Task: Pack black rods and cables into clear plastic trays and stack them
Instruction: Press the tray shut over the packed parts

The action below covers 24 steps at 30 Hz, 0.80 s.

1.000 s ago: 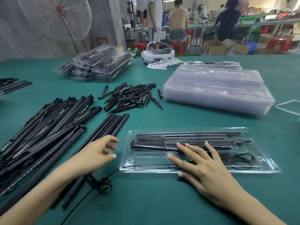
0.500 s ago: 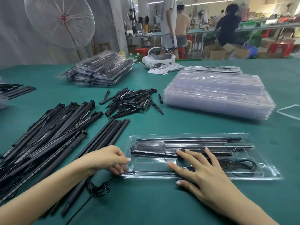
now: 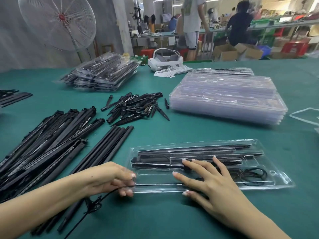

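Pinching thin cable [image 3: 155, 185] at tray [image 3: 283, 182] left edge, left hand [image 3: 110, 178] feeds it along front groove; right hand [image 3: 205, 180], fingers spread flat, steadies tray on desk [image 3: 172, 131] (rods [image 3: 195, 149] already seated)

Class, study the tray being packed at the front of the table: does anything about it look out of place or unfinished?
Yes. A thin black cable trails out over the left end of the clear tray instead of lying inside; the left hand pinches it there. A tied bundle of it lies on the green table.
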Motion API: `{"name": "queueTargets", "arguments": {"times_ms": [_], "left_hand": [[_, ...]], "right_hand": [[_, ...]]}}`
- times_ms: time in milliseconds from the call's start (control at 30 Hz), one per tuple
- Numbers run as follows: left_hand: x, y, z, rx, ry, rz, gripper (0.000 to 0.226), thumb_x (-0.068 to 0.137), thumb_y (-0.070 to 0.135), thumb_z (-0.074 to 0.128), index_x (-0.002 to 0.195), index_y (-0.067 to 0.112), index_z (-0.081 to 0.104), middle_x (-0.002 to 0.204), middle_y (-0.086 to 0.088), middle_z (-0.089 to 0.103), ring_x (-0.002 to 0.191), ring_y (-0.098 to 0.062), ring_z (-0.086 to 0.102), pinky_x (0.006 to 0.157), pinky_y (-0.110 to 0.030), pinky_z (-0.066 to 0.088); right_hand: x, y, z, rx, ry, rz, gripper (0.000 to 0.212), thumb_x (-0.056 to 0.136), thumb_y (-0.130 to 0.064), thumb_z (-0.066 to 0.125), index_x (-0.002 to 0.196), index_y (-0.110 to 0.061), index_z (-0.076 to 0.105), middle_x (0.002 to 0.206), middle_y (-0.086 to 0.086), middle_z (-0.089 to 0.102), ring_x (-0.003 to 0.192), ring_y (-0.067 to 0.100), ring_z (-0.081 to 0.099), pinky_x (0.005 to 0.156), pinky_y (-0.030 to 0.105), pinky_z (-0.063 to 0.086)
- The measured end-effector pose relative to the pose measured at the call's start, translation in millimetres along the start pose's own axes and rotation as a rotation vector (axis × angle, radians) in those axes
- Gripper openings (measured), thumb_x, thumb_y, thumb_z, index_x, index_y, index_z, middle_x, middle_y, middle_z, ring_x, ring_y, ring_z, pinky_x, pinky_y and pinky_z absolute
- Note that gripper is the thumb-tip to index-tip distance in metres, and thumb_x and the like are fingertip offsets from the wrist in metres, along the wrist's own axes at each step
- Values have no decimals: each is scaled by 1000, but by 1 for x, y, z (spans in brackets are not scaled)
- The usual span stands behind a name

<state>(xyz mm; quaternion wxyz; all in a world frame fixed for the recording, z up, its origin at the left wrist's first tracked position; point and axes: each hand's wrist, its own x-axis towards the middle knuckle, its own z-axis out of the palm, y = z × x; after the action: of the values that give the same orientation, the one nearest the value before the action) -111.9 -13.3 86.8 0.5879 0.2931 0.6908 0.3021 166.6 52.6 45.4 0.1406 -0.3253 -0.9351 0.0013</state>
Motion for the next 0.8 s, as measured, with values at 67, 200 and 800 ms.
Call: {"name": "queueTargets", "arguments": {"times_ms": [67, 200, 800], "left_hand": [[1, -4, 0, 43, 16, -6, 7, 94, -2, 51, 87, -5, 53, 66, -17, 53, 56, -30, 66, 42, -22, 45], [-1, -8, -3, -36, -20, 26, 8, 90, -6, 52, 84, -2, 52, 74, -20, 54, 59, -32, 65, 42, -24, 46], [-2, -13, 3, 135, 23, 134, 13, 94, -3, 51, 84, 2, 46, 60, -9, 61, 54, -29, 64, 41, -24, 44]], "right_hand": [[-1, 0, 1, 2, 14, -15, 43, 89, -54, 34, 125, -48, 57, 131, -7, 59, 117, 13, 59, 98, 47, 25], [-2, 1, -1, 23, 25, -12, 43, 89, -55, 34, 126, -48, 56, 132, -8, 58, 118, 12, 58, 99, 46, 25], [-4, -1, -2, 29, 24, -7, 43, 90, -54, 34, 126, -47, 56, 133, -9, 56, 117, 12, 58, 99, 46, 25]]}}
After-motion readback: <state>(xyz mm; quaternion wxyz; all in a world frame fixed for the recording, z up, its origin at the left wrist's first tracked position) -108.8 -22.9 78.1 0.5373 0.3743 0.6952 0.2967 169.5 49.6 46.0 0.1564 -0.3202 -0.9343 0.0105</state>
